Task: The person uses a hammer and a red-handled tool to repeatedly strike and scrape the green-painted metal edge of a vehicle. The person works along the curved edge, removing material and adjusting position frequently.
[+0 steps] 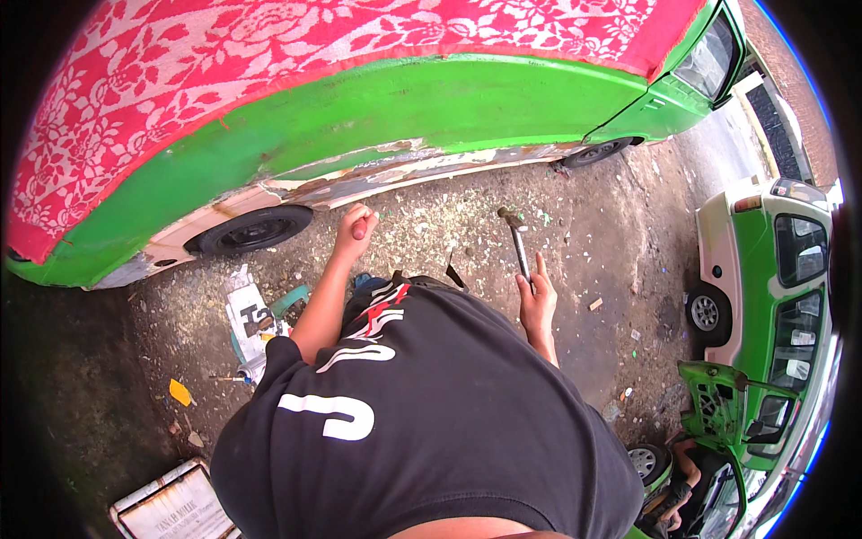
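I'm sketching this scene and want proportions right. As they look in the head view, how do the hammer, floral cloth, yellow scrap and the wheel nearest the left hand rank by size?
1. Floral cloth
2. Wheel
3. Hammer
4. Yellow scrap

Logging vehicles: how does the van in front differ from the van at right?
The front van is draped in red floral cloth; the right van is uncovered. The front van has dark wheels; the right van has silvery wheels. The front van's lower side is patchy; the right van's looks more even. Both are green above, paler below.
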The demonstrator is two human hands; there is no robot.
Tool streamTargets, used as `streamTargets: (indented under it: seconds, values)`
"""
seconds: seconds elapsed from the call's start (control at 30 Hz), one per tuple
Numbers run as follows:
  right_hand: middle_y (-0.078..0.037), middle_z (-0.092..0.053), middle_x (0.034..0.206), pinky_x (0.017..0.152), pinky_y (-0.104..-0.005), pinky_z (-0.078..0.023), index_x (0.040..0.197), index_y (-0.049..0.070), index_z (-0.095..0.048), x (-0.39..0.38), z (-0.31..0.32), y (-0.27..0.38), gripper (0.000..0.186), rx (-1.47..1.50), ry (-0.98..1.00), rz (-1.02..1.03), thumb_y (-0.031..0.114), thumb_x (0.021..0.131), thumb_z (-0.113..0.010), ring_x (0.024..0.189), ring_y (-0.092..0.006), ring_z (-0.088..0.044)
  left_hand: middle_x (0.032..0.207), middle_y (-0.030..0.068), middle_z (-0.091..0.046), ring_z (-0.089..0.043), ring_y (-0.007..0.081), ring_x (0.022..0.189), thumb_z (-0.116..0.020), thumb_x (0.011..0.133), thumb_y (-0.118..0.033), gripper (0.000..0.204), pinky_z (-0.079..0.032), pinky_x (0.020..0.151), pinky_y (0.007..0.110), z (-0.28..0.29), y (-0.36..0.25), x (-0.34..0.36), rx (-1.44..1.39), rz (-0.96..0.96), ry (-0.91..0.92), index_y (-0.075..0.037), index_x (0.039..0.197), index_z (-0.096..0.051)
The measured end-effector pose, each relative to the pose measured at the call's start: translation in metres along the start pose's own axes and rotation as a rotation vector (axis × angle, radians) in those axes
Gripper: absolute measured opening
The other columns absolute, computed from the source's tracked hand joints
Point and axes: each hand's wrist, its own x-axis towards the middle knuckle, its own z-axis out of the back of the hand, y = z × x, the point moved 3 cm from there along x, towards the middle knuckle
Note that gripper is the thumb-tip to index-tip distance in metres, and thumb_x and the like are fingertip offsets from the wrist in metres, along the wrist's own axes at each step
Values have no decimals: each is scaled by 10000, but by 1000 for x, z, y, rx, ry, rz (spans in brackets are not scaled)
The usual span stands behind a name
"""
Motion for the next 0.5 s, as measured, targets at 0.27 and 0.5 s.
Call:
streamTargets:
  seconds: [0.27, 0.5]
  values:
    - [-152, -478, 1412, 608, -288, -511, 791, -70, -614, 18, -2, -1, 221, 212, -18, -222, 130, 883, -640, 722, -183, -652, 741, 93, -515, -518, 214, 685, -648, 819, -3, 253, -433, 671, 306, 12, 3, -3, 13, 38, -9, 2, 709, -420]
    - [-136, -540, 1341, 819, -372, -475, 814, -40, -649, 26, -4, -1, 196, -111, -31, -37, 151, 856, -666, 1021, -263, -595, 737, 86, -515, -522, 205, 689, -641, 823, -7, 223, -433, 674, 302, 13, 25, -6, -34, 100, -13, 8, 707, -451]
